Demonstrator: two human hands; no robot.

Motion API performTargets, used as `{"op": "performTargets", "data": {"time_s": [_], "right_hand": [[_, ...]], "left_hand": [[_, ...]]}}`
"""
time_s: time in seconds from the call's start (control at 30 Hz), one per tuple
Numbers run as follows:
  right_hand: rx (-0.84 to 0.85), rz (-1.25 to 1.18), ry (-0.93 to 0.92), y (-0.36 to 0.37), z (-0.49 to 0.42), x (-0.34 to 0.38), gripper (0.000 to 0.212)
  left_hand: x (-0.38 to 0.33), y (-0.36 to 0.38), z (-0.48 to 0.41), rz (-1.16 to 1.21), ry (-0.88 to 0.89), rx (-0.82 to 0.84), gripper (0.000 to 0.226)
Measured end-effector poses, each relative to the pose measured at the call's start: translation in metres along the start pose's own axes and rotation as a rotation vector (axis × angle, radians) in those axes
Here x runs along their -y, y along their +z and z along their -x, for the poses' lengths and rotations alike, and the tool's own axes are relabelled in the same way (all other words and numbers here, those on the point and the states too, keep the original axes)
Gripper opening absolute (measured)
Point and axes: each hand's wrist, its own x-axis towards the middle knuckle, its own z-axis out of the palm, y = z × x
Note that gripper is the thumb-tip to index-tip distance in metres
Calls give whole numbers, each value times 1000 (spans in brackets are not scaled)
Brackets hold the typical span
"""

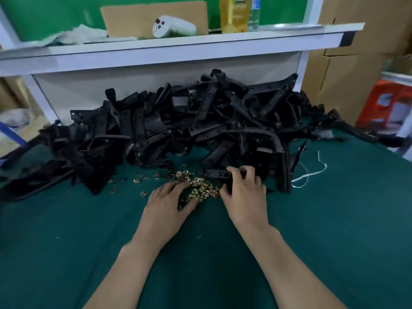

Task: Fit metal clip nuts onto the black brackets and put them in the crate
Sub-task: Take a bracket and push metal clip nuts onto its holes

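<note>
We see a green-covered desk [334, 219] with a big pile of brackets [200, 121], black and tangled, heaped across the middle of the frame against a white back panel. Just in front of that heap, near the centre, lies a small mound of clip nuts [200, 188], brass-coloured, with a few strays scattered off to the left.

The left hand [166, 206] lies palm down on the left edge of the mound, its fingers [178, 187] bent into the nuts and the thumb tucked under. We cannot tell whether it has pinched one.

The right hand [245, 192] sits just right of the mound at the foot of the heap. Its fingers curl over one bracket [217, 173] that pokes out to the left, with the thumb closing underneath, so it grips that piece.

A white string [312, 172] trails on the desk at centre right. Across the top of the frame a white shelf [178, 43] carries a pale cloth [78, 34], a sheet of cardboard [133, 16], a white controller [174, 26], a yellow packet [234, 14] and a clear bottle [254, 14]. An orange stool [388, 103] stands at the right edge.
</note>
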Motion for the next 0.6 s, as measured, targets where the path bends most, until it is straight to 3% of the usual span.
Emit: {"op": "performTargets", "data": {"time_s": [0.17,0.37,0.53,0.6], "right_hand": [[-32,-193,-45,-7,-1,1,46],[-178,-458,-174,-24,12,14,40],[-20,-840,-230,-25,20,24,47],[33,-930,-217,-25,20,26,43]], "left_hand": [[2,2,-4,-42,92,-92,25],[0,1,-3,-64,138,-167,19],[-5,-6,-1,-6,123,-326,15],[-9,-8,2,160,87,-389,13]]}}
